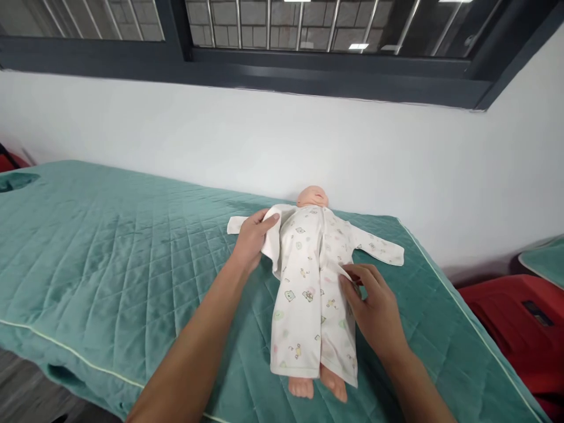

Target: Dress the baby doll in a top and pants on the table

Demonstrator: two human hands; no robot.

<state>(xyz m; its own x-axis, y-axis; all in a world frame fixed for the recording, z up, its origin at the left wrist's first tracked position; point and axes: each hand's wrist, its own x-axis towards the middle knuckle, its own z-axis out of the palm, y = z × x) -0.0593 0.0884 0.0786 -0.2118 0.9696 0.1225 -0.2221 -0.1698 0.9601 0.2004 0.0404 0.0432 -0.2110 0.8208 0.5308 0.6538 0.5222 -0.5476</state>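
A baby doll [313,195] lies on its back on a green quilted bed [145,247], its head close to the white wall [176,129] and its bare feet [301,386] toward the viewer; it wears a long white gown [299,294] printed with small figures, and the sleeve [381,249] on the right of the view is spread out, with no doll hand showing at its cuff. The person's left hand [252,239] has thumb and fingers clamped on a front flap [274,241] of the gown, lifted to show plain fabric; the right hand [374,302] has thumb and fingertips pinched together on a fold of cloth at the doll's other side. The right grip is small; if it slackens, the soft cloth could slip free; if the hands pull unevenly, the gown could twist or the doll could roll with it; a hard tug at the flap could drag the far sleeve, partly hidden behind the left hand, and leave it bunched; whether an arm fills either sleeve cannot be told.
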